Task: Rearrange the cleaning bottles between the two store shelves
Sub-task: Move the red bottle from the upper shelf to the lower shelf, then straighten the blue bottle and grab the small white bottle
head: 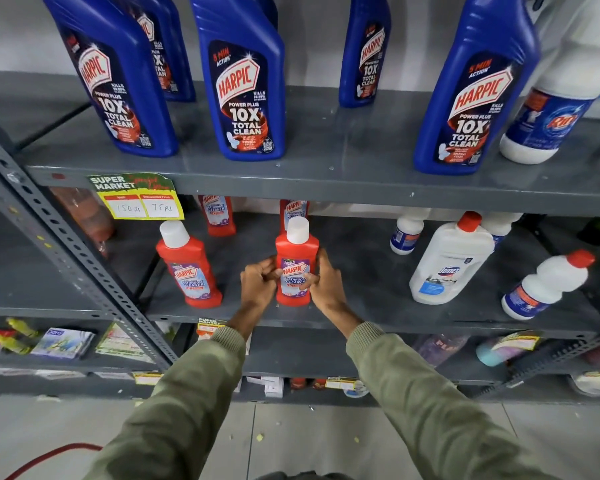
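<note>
A red Harpic bathroom-cleaner bottle (296,251) with a white cap stands upright on the lower grey shelf (378,317). My left hand (258,284) grips its left side and my right hand (323,282) grips its right side, fingers over the label. A second red bottle (187,268) stands to its left, and two more red ones (219,214) sit behind. On the upper shelf (326,181) stand several blue Harpic bottles (245,81).
White bottles with red caps (452,259) stand on the lower shelf's right part, and a white Rin bottle (548,116) is on the upper right. A yellow price tag (142,202) hangs from the upper shelf edge. A slotted metal upright (66,237) crosses at left.
</note>
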Motion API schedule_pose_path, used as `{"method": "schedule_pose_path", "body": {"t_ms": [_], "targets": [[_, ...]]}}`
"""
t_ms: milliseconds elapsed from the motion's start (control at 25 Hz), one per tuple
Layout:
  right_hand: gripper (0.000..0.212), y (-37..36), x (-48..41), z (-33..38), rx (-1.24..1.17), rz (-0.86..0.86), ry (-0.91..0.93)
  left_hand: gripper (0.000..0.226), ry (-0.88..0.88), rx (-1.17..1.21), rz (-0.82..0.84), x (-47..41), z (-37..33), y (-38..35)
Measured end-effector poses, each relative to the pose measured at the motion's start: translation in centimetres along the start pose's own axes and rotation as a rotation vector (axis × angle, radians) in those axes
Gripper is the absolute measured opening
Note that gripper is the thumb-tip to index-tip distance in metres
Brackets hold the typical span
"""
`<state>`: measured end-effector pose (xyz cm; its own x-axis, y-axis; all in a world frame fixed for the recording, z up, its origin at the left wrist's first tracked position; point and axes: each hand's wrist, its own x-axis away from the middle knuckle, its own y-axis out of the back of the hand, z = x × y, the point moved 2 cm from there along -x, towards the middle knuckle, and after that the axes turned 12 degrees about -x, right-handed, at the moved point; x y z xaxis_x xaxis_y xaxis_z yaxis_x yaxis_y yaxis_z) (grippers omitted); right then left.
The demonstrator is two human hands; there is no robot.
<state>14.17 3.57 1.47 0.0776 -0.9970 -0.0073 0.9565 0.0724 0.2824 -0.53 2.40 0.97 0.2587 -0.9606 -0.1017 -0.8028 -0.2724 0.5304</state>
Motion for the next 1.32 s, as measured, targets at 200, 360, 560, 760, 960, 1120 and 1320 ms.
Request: {"method": "schedule_pose_path", "body": {"t_ms": [200, 360, 560, 760, 960, 1120, 1320], "targets": [[0.053, 0.2, 0.3, -0.1, 0.02, 0.023, -0.023, 0.036, 0.004, -0.029, 0.007, 1.0, -0.7, 0.4], [0.063, 1.3, 0.9, 0.5, 0.165, 0.0, 0.119, 0.048, -0.02, -0.027, -0.226, 2.3, -3.2, 1.8], [0.056, 5.1, 4.6, 6.3, 0.173, -0.175, 0.473, 0.046, -0.253, 0.033, -0.376, 5.3, -8.9, 4.1], [0.036, 11.2, 8.4, 13.7, -0.019, -0.477, 0.852, 0.043, -0.573, 0.047, -0.464, 7.7, -18.2, 5.4], [0.042, 18.6, 8.0, 21.2, -0.154, -0.634, 0.969, 0.052, -0.645, 0.089, -0.43, 4.9, -28.1, 5.2], [0.051, 23.7, 4.6, 22.3, -0.001, -0.709, 0.81, 0.049, -0.577, 0.131, -0.31, 1.8, -32.7, 2.6], [0.035, 25.1, 1.6, 20.8, 0.001, -0.417, 0.49, 0.024, -0.484, 0.213, -0.153, 0.1, -32.8, -1.0]]}}
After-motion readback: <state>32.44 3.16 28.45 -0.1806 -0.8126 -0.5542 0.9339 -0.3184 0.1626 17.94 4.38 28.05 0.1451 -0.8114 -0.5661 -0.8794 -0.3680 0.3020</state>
